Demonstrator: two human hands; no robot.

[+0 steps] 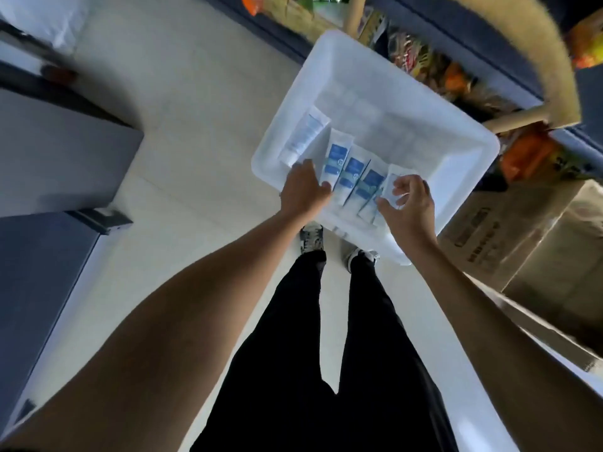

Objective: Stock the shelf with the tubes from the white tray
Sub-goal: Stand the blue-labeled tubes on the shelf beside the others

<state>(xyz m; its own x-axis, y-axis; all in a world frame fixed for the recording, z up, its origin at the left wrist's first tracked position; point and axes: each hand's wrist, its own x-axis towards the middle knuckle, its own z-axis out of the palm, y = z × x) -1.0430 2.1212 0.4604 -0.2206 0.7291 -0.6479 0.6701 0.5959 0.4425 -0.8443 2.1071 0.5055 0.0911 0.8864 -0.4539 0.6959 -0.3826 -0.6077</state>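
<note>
Black trousers (359,353) and grey sneakers (311,238) fill the lower centre of the frame, and both bare arms reach past them. The left hand (305,189) is relaxed and spread, its fingertips touching the near ends of the two tubes at the left of the row. The right hand (409,207) is curled, with thumb and fingers pinching the rightmost tube (390,177).

Five white plastic squeeze tubes with blue labels (352,172) lie side by side in the near-left part of a rectangular white translucent plastic tray (375,57). Their long axes run from the tray's near edge toward the top of the frame. The leftmost tube (305,135) leans on the tray's left wall with its flat crimped end farthest away.

The round-cornered tray sits on a smooth pale floor (195,125). Brown cardboard boxes (522,236) stand at the right. A dark blue shelf (489,60) with blurred colourful packets (424,57) crosses the upper right.
</note>
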